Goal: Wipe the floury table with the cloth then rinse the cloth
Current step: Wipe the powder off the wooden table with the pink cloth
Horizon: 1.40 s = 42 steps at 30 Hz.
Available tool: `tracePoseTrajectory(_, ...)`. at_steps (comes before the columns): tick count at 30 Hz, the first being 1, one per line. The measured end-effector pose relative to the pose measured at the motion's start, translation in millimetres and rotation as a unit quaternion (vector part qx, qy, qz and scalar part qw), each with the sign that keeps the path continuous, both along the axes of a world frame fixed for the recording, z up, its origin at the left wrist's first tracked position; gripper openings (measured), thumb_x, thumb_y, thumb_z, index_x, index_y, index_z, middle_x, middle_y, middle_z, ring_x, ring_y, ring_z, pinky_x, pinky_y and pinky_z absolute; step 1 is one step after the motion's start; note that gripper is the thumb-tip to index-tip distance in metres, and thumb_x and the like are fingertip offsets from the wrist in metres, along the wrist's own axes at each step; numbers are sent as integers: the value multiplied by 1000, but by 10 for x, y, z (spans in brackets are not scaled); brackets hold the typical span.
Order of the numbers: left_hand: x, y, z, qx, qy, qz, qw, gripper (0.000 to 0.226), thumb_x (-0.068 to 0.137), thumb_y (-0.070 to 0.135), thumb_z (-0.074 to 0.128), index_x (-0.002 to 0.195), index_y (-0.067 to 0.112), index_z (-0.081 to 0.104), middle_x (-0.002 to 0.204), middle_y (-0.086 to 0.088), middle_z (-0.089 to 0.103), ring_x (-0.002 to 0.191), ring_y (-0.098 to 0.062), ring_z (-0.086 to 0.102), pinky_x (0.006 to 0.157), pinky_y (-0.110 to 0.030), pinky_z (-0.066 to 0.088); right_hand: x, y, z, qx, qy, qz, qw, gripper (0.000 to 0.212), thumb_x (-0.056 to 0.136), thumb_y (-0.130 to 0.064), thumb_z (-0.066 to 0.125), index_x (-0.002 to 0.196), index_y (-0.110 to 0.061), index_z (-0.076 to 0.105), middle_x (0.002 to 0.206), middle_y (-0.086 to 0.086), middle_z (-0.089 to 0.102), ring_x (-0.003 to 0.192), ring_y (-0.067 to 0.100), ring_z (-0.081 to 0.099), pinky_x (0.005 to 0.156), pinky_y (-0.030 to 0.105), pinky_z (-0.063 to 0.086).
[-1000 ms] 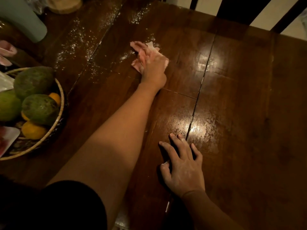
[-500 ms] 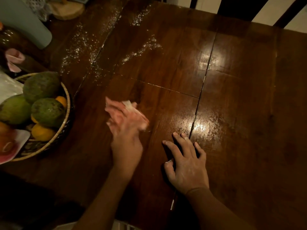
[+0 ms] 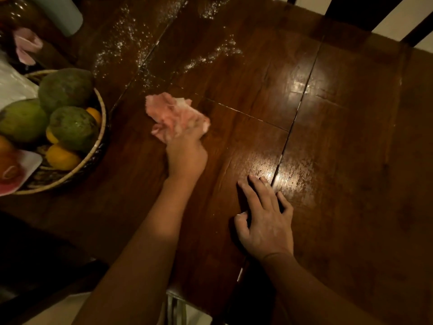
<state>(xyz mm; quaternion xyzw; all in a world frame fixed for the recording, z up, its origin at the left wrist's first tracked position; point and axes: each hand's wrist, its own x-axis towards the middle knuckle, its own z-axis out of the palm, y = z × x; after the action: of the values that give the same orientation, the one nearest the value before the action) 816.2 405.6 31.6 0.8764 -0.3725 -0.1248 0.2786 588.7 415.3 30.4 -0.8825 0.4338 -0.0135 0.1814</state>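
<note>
A crumpled pink cloth lies pressed on the dark wooden table, left of centre, under my left hand, whose fingers grip it. Both are blurred by motion. White flour is scattered in streaks beyond the cloth, toward the far left of the table, with a second patch of flour further left. My right hand rests flat on the table near the front edge, fingers spread, holding nothing.
A woven basket of green and orange fruit stands at the left edge, close to the cloth. A pale cylindrical container and a pink object sit at the far left. Dark chair backs rise beyond the far edge.
My left hand swept the cloth from the flour at the far centre back toward me, and has now pushed it a little forward again. The right hand stayed planted.
</note>
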Motion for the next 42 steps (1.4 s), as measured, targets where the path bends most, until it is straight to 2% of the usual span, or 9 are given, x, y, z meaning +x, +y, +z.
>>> tracePoseTrajectory(6, -169, 498, 43, 13, 73, -185, 980, 63, 85, -8, 50, 129, 35, 62, 141, 18, 51, 143, -22, 36, 116, -42, 30, 12, -1, -15, 14, 18, 1, 1000, 67, 89, -40, 34, 155, -38, 26, 166, -13, 14, 153, 5, 4, 122, 40, -1)
tracePoseTrajectory(9, -232, 1024, 41, -65, 113, 2, 991, 51, 89, -7, 57, 124, 28, 66, 128, 19, 54, 131, -17, 50, 110, -24, 35, -4, -32, -2, 18, 18, 1, 1000, 67, 89, -40, 32, 155, -38, 25, 167, -13, 12, 153, 5, 3, 122, 41, 1)
tracePoseTrajectory(12, -614, 1218, 47, -35, 58, 110, 992, 41, 95, -1, 50, 128, 21, 62, 135, 1, 59, 129, -23, 51, 107, -45, 44, 31, -48, 5, 22, 14, 4, 1000, 66, 90, -41, 30, 155, -39, 23, 167, -13, 10, 154, 5, 2, 123, 42, 1)
tracePoseTrajectory(15, -1177, 1217, 8, -37, 37, 1, 999, 51, 87, -7, 49, 121, 27, 66, 134, 5, 60, 133, -22, 44, 109, -58, 37, 1, -72, -2, 24, 15, 15, 999, 67, 88, -44, 25, 155, -38, 24, 167, -12, 9, 154, 6, 0, 123, 44, 2)
tracePoseTrajectory(19, -1319, 1417, -7, -7, 120, -141, 983, 55, 82, -9, 50, 113, 29, 73, 129, 21, 60, 134, 3, 37, 122, -39, 18, -35, -65, -29, 61, -57, 31, 996, 66, 88, -54, 26, 151, -36, 38, 166, -9, 20, 154, 10, 5, 123, 46, 5)
tracePoseTrajectory(28, -2344, 1489, 133, 12, 47, 219, 974, 49, 97, 0, 43, 138, 25, 52, 148, -1, 46, 138, -24, 40, 108, -36, 36, -1224, -640, 49, 119, -34, 338, 933, 49, 101, -41, 33, 150, -47, 33, 163, -25, 16, 152, 1, 0, 125, 40, -6)
tracePoseTrajectory(34, -4033, 1022, 177, -47, 87, -77, 992, 48, 92, 3, 37, 120, 28, 67, 138, 12, 58, 137, 8, 35, 118, -30, 29, -2797, -1405, 20, 45, 51, 295, 953, 54, 98, -54, 12, 152, -57, 12, 164, -26, 7, 154, 8, 3, 121, 44, 0)
tracePoseTrajectory(38, -4722, 990, 96, -19, 108, -162, 981, 56, 89, -2, 44, 128, 34, 62, 148, 17, 47, 147, -2, 23, 124, -46, 5, -3745, -1713, 72, 24, 78, 240, 967, 51, 102, -51, 12, 152, -58, 7, 164, -24, 4, 154, 10, 2, 121, 44, -1)
tracePoseTrajectory(42, -4443, 993, 206, -39, 73, -80, 993, 46, 94, 6, 49, 130, 33, 60, 144, 15, 49, 137, -9, 41, 110, -38, 39, -4348, -1775, 148, -13, 89, 215, 972, 53, 103, -50, 11, 155, -52, 1, 166, -18, 1, 154, 10, -6, 123, 44, -6)
